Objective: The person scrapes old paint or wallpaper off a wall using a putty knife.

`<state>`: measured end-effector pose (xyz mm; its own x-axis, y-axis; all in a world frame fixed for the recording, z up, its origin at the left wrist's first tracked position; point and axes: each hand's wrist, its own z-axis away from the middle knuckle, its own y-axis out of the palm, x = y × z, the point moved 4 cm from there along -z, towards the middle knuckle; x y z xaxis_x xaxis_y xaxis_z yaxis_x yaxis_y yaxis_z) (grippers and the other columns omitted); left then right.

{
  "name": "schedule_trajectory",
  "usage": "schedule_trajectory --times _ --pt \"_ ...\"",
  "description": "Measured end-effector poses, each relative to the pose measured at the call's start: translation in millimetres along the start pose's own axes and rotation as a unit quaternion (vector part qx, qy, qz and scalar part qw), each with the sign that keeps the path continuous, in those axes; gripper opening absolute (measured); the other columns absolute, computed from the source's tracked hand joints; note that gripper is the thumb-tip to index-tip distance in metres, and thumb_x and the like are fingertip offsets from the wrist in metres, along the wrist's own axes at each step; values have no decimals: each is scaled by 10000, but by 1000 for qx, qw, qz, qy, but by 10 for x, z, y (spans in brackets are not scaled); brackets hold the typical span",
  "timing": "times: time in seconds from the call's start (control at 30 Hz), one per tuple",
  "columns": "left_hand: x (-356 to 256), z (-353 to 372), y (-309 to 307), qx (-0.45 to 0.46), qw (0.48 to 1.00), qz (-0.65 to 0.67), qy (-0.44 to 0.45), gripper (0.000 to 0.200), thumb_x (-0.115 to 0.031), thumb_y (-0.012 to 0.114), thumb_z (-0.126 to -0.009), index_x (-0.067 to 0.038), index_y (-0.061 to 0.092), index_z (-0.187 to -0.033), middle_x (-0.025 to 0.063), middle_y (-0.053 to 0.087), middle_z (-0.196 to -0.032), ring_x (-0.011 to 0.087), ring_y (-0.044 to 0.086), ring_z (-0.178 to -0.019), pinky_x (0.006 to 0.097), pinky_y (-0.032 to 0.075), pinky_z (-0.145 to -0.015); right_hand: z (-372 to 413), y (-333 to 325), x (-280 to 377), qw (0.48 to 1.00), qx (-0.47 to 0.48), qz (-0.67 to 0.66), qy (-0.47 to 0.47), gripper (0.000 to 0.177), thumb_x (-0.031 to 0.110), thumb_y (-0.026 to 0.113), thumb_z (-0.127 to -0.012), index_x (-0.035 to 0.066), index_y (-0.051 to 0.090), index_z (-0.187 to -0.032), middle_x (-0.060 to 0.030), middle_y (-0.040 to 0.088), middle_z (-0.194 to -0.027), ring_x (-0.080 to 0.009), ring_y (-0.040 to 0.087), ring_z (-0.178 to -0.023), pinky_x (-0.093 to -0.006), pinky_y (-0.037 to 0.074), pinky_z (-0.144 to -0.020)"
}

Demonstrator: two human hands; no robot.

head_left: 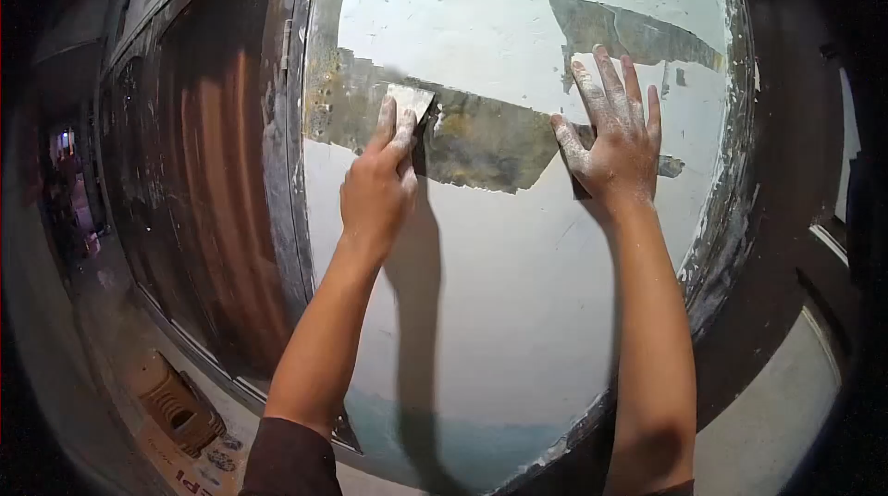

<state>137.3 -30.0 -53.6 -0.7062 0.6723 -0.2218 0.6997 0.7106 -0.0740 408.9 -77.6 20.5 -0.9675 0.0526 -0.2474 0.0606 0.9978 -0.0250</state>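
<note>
My left hand [381, 158] is closed on a small flat scraper [410, 100], pale and dusted white, with two fingers stretched along its face. The scraper lies against a white-coated panel [518, 283], over a bare grey-brown band [490, 140] with ragged edges. White powder covers my fingertips. To the right, my right hand [615, 140] rests on the panel with its fingers spread, just below another bare grey patch [629, 31]. Nothing shows in that hand.
A dark door with a brown curtain [217, 191] stands on the left. On the floor at lower left lie a brown plastic stool [180, 403] and a printed cardboard sheet [166, 459]. The panel's right frame [731, 154] is flaked with white.
</note>
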Motion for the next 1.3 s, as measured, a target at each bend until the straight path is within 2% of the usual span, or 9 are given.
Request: schedule_trajectory --times 0.07,0.1,0.13,0.23,0.33,0.83,0.93,1.0,1.3 --pt "14 32 -20 33 999 -42 -11 501 1 590 -909 -71 629 -1403 112 463 -1583 345 670 -1204 373 552 -971 -8 4 4 1000 -7 -7 0 669 469 682 -920 333 479 -1542 48 355 -1671 -213 226 -1579 -507 132 -1293" --pt "40 -62 -16 -19 997 -66 31 502 -58 638 -876 -178 677 -1361 3 467 -1593 339 720 -996 451 587 -812 -7 -9 23 1000 -12 -10 3 671 450 696 -911 330 487 -1537 47 360 -1668 -215 231 -1577 -509 135 -1293" --pt "95 -140 6 -12 997 -67 25 474 -60 653 -867 -176 703 -1324 -7 468 -1593 336 720 -992 451 586 -816 -9 -21 34 1000 -10 -6 2 671 448 695 -913 331 484 -1539 48 362 -1667 -215 239 -1574 -508 140 -1293" --pt "68 -103 -43 -10 997 -68 19 444 -66 647 -876 -172 720 -1301 -5 475 -1585 339 716 -996 446 584 -821 1 1 19 1000 -3 -8 6 649 522 636 -937 335 476 -1538 65 330 -1680 -180 208 -1580 -488 115 -1301" --pt "26 -7 -70 22 998 -57 24 532 50 581 -897 -76 617 -1413 114 489 -1561 342 701 -1128 384 559 -943 -1 18 7 1000 -3 3 3 656 514 647 -931 327 479 -1536 64 330 -1680 -191 214 -1579 -494 124 -1299" --pt "-123 -57 -83 54 996 -69 21 533 33 589 -882 -139 651 -1382 107 503 -1545 365 685 -1112 421 558 -908 -7 -5 25 1000 -11 4 4 639 510 656 -923 320 508 -1514 61 342 -1674 -187 230 -1573 -494 132 -1296" --pt "-130 -151 -73 106 988 -92 -70 514 7 594 -876 -133 667 -1365 64 502 -1552 369 688 -1098 433 562 -892 9 23 11 1000 -15 6 6 638 511 651 -926 316 505 -1515 59 346 -1671 -191 235 -1572 -496 133 -1296" --pt "-217 -48 -51 19 999 -49 -6 516 15 585 -862 -125 676 -1350 60 503 -1552 368 691 -1084 438 563 -888 18 27 -3 1000 -14 3 6 639 512 646 -929 314 498 -1519 53 351 -1669 -197 238 -1571 -500 135 -1295" --pt "-267 -33 25 57 996 -68 -8 401 -51 532 -920 -120 717 -1269 30 475 -1586 384 710 -994 494 580 -823 9 35 5 1000 -21 8 -1 632 503 659 -927 322 511 -1514 57 359 -1667 -193 252 -1566 -501 149 -1287"
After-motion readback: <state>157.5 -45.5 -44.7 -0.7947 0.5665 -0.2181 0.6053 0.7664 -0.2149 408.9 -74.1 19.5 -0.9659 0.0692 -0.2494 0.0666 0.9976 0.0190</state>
